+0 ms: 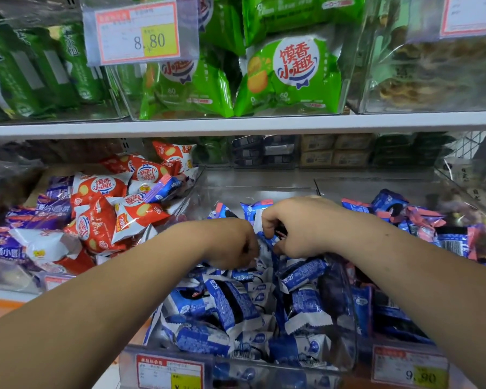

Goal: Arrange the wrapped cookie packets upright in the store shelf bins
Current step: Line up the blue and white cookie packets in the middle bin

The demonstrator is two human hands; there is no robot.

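A clear plastic bin (264, 181) on the lower shelf holds several blue-and-white wrapped cookie packets (216, 310), most standing on edge in the front half. Both of my hands reach into the bin's middle. My left hand (230, 242) is closed, its fingers buried among the packets. My right hand (295, 226) pinches a blue-and-white packet (254, 213) that stands upright at the back of the row. The far part of the bin behind the hands is bare.
Red-and-white packets (115, 209) and purple ones (37, 214) are piled in the left bin. Blue-and-pink packets (421, 220) fill the right bin. Green bags (289, 77) stand on the upper shelf (236, 126). Price tags (169, 372) hang on the bin fronts.
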